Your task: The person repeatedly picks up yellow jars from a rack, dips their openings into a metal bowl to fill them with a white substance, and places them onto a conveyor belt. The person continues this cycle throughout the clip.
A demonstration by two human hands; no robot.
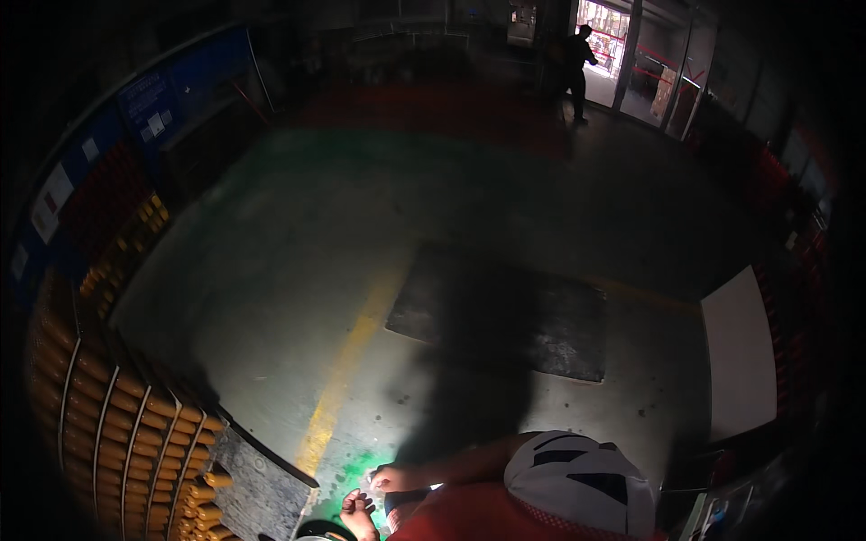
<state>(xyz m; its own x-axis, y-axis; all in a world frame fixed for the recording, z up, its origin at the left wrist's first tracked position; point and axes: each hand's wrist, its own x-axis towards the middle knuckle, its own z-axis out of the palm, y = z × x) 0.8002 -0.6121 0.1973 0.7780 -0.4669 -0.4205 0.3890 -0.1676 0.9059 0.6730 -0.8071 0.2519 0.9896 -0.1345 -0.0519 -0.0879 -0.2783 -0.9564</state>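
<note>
Neither of my own hands shows. At the lower edge is a person in a white and dark cap (577, 478) and a red top (469, 523), seen from above. This person's bare arm reaches left, ending in a closed hand (390, 478). A second hand (357, 512) with curled fingers is just below it, beside the red top; its arm is cut off by the lower edge. Between the two hands is a small pale thing (367, 482), too small to make out. Bright green light (359, 462) falls on the floor beside them.
Stacked orange-brown cylinders (117, 433) stand at the lower left, beside a grey slab (257, 478). A dark mat (568, 334) lies past a yellow floor line (347, 370). A white panel (741, 352) stands at right. Another person (577, 72) is near the bright far doorway (606, 50).
</note>
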